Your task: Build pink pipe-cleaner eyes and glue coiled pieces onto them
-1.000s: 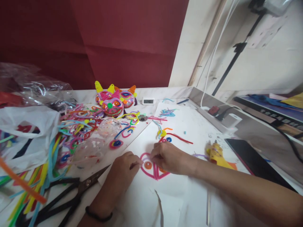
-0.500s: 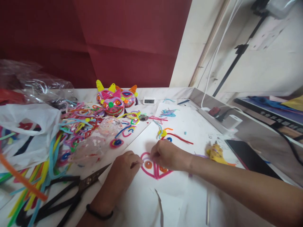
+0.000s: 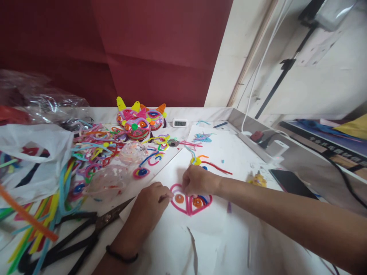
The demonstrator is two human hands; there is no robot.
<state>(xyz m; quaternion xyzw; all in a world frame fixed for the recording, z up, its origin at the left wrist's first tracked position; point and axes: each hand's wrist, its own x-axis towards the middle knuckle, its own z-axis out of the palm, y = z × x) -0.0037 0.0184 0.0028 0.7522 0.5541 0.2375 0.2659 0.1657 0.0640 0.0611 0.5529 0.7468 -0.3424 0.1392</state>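
Head view: the bench (image 3: 200, 111) is cut off at its near edge. The right hand (image 3: 197, 180) curls over the heart's (image 3: 187, 209) top and hides its own fingertips, so its grip is unclear. Pipe cleaners (image 3: 91, 149) heap toward the left edge, with scissors (image 3: 94, 229) nearer. The left hand (image 3: 151, 204) pinches the pink heart at mid-bench; two orange circles sit inside it.

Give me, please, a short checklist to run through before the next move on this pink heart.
1. Pink heart lies flat on the white sheet: ok.
2. Left hand touches the heart's left edge: ok.
3. Right hand rests on the heart's top: ok.
4. Both orange coils sit inside the heart: ok.
5. Coils glued fast: cannot tell.
6. Scissors clear of the left hand: not ok, blade tip beside it.
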